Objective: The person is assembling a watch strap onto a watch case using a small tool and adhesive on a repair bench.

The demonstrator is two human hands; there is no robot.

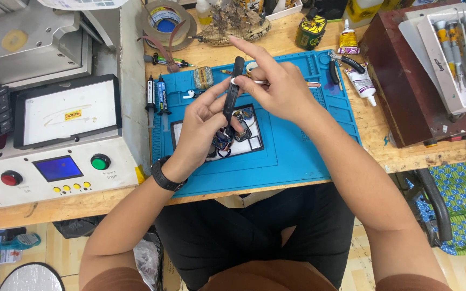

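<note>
A slim black tool (232,94) stands nearly upright over the blue work mat (287,145). My right hand (276,86) grips its upper part, with the index finger stretched toward the tool's top. My left hand (203,126), with a black watch on the wrist, steadies the lower part of the tool and rests on a small opened electronic device (232,137). The device lies on a dark square pad with white patches (252,143), and its coloured inner parts show beside the tool's tip.
A white machine with a screen and red and green buttons (55,140) stands left. Syringes (156,94), tape rolls (164,21), glue tubes (360,81) and cutters (346,60) lie around the mat. At right, a dark red box (405,97) carries a tool tray (459,48).
</note>
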